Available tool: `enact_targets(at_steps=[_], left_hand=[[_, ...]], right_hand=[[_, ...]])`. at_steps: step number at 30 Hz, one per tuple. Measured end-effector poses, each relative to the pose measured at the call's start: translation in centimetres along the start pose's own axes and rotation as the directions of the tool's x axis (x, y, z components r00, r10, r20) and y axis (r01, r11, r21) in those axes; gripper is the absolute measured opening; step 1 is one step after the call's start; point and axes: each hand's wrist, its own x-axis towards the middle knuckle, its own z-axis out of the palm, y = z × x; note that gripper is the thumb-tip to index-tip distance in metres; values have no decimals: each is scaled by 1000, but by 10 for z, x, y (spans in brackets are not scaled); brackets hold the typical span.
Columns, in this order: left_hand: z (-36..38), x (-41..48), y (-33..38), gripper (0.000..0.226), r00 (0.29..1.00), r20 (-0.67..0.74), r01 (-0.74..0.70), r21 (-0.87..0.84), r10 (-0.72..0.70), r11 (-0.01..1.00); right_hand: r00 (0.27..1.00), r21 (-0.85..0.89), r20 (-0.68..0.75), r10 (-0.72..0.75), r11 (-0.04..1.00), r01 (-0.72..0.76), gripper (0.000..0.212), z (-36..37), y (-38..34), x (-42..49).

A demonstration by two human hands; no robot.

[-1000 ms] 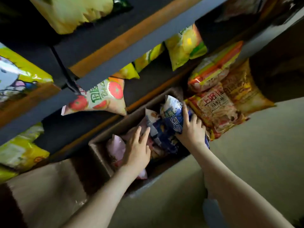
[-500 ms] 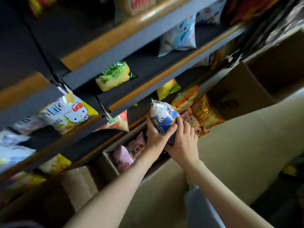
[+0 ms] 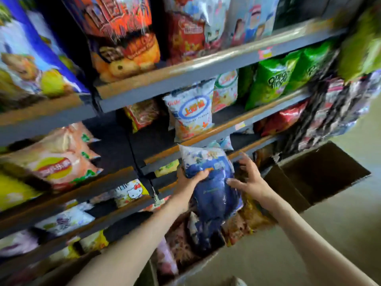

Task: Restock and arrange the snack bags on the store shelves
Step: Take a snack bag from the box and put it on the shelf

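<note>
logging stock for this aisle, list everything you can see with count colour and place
held snack bag: one, blue and white, in front of the lower shelves
stock box: one, cardboard, on the floor, bags inside
open box: one, brown, floor at right
shelves: several tiers, grey with wood-coloured edges
green bags: at least two, second shelf, right
white and blue bag: one, second shelf, middle
orange bag: one, top shelf
cat-print bag: one, white and yellow, lower left
left hand: grips the held bag's left edge
right hand: fingers spread, at the bag's right side
</note>
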Motion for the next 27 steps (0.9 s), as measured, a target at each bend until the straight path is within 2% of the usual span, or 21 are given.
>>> enact_targets(at_steps=[2,3,5,8,10,12,15,20,21,24,25,27], left_hand=[[15,-9,26,90,997,73,4,-80,2,997],[21,-14,37,87,993,119,15,-111,-2,994],[32,-24,57,73,978,209,43,-154,-10,987],[30,-37,81,65,955,295,92,-158,-41,983],[22,-44,97,64,955,292,93,-125,-53,988],[10,-52,111,57,978,206,36,-69,-21,997],[-8,-60,130,59,992,116,-43,27,40,999],[-42,-79,151,64,991,29,-134,109,131,985],[-49,-85,154,60,988,31,-152,118,149,981],[-70,-103,161,28,973,31,-229,132,227,964],[-78,-109,164,25,966,23,-260,129,259,957],[-94,-118,169,36,948,26,-315,173,316,933]], right_hand=[[984,310,176,25,947,-80,84,-31,-22,3],[965,414,263,17,901,-128,92,-45,-31,4],[920,458,392,-20,871,-176,109,-66,-48,8],[880,475,466,-93,865,-160,107,-75,-77,14],[883,465,460,-90,872,-153,109,-72,-93,19],[895,446,430,-116,889,-99,106,-67,-110,20],[912,416,384,-141,909,-35,105,-54,-129,23],[933,369,353,-71,927,-69,104,-25,-158,19],[933,365,352,-68,928,-70,99,-19,-164,15],[934,331,349,-75,942,-48,82,3,-183,2],[942,305,325,-88,952,-17,77,10,-191,-5],[954,274,268,-132,960,55,59,24,-206,-17]])
